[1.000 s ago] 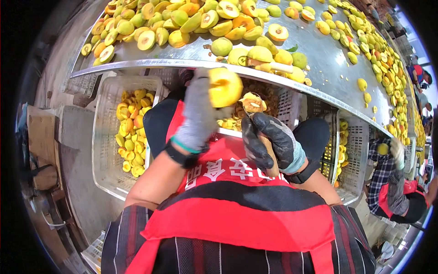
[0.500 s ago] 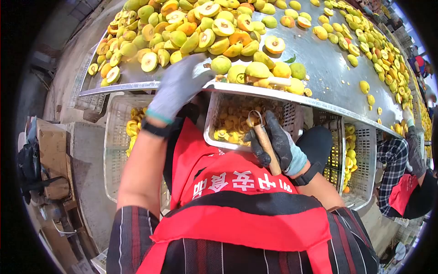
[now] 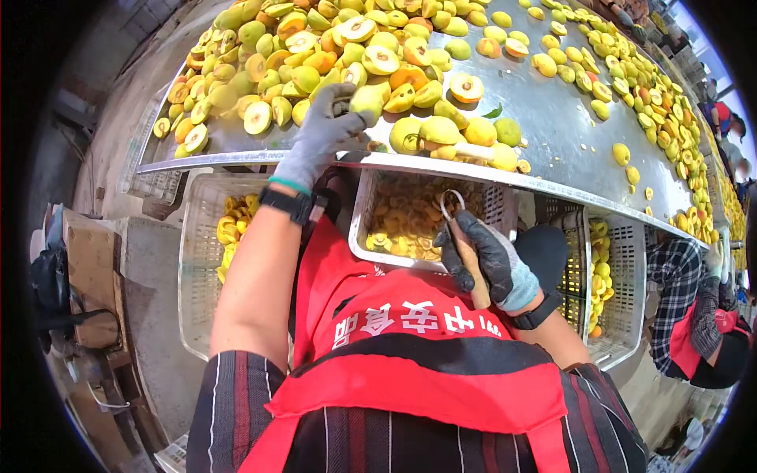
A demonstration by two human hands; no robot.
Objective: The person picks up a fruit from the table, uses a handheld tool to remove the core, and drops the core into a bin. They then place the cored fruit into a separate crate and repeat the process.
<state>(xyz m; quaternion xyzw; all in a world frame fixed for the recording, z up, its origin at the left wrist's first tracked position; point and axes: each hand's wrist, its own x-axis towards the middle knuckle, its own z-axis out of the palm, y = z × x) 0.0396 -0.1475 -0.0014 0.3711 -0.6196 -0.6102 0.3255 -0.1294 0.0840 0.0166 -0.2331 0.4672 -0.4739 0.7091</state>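
Observation:
My left hand [image 3: 327,134], in a grey glove, holds a yellow-green fruit [image 3: 367,102] between its fingers above the near edge of the metal table [image 3: 544,118]. Halved fruits with brown centres lie in a heap [image 3: 307,55] just beyond it. My right hand [image 3: 489,260], gloved with dark fingers, is closed round the wooden handle of a looped tool [image 3: 465,256]. The metal loop points up, over a white crate [image 3: 363,213] that contains fruit scraps. Near the table edge, a pale handle [image 3: 477,152] lies among whole and cut fruits.
Crates with yellow fruit pieces stand at left [image 3: 189,260] and right [image 3: 627,276], below the table. A co-worker in a checked sleeve [image 3: 678,276] sits at the far right. Cardboard and a dark bag [image 3: 49,276] are at the far left.
The yellow fruit half has left my left hand, which moved up to the heap and now holds another fruit. The brown piece on the tool's loop is gone; my right hand keeps the tool.

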